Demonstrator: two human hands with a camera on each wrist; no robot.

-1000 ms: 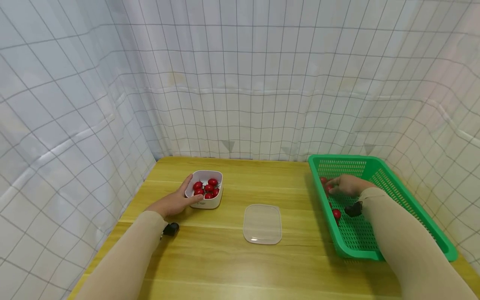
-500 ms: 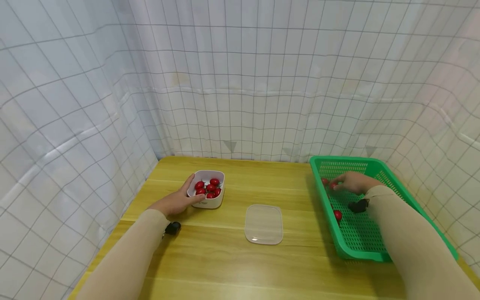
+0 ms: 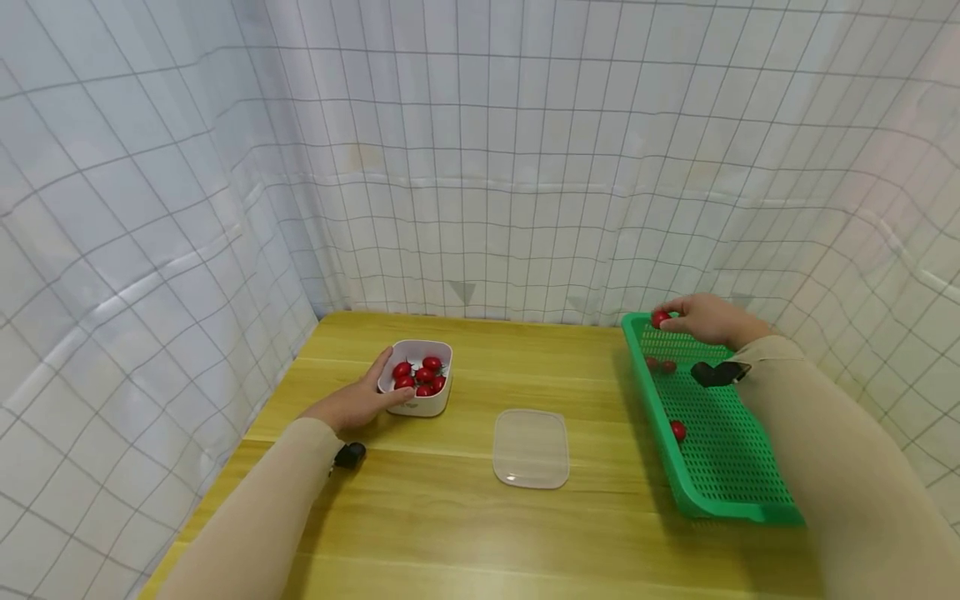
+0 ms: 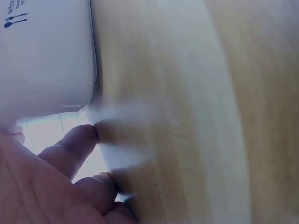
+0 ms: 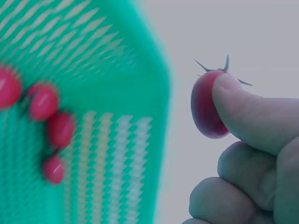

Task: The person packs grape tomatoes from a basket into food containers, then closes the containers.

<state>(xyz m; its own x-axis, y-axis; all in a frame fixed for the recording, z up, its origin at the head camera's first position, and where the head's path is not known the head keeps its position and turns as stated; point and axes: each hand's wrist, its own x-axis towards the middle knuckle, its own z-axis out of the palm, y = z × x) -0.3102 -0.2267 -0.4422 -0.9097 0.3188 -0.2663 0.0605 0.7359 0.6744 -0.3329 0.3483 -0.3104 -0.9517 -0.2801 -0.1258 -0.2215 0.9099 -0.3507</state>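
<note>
My left hand [image 3: 351, 406] holds the near left corner of a white plastic container [image 3: 426, 407], thumb along its front and fingers at its left side. Several cherry tomatoes [image 3: 424, 375] lie in the container. In the left wrist view the container's wall [image 4: 44, 60] shows, with my fingers [image 4: 70, 149] beside it and near the table. My right hand [image 3: 711, 320] pinches one cherry tomato [image 5: 205, 105] with a green stem, raised at the back rim of the green basket [image 3: 670, 454]. More cherry tomatoes [image 5: 60, 129] lie inside that basket.
Between container and basket, a translucent lid [image 3: 531, 448] lies flat on the wooden table [image 3: 420, 517]. Grid-patterned white curtains [image 3: 525, 208] hang behind and at both sides. A dark wrist camera [image 3: 718, 374] sits under the right wrist.
My right hand has picked up a cherry tomato from the basket and lifted it to the back rim. The left hand stays at the container. The view has shifted slightly.
</note>
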